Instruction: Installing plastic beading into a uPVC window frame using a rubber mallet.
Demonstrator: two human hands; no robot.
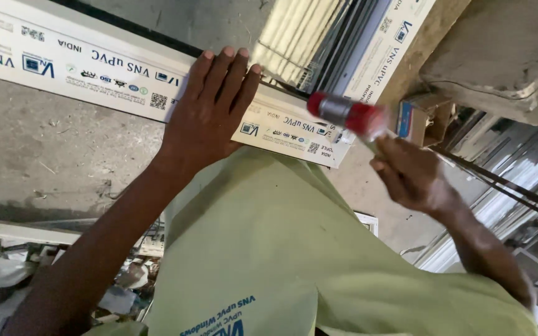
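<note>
The left hand [210,109] lies flat on a long white plastic profile [126,78], fingers straight and slightly spread, gripping nothing. The profile is smooth, covered in printed film, and rests across a rough grey concrete floor [45,149]. The right hand [409,174] has its fingers closed around the handle of a mallet [344,114] with red end caps and a grey middle (blurred, the handle mostly hidden). Beside it sits a small open cardboard box [421,118]; its contents cannot be made out. More ribbed white profiles [300,37] lie beyond, cut off at the top edge.
</note>
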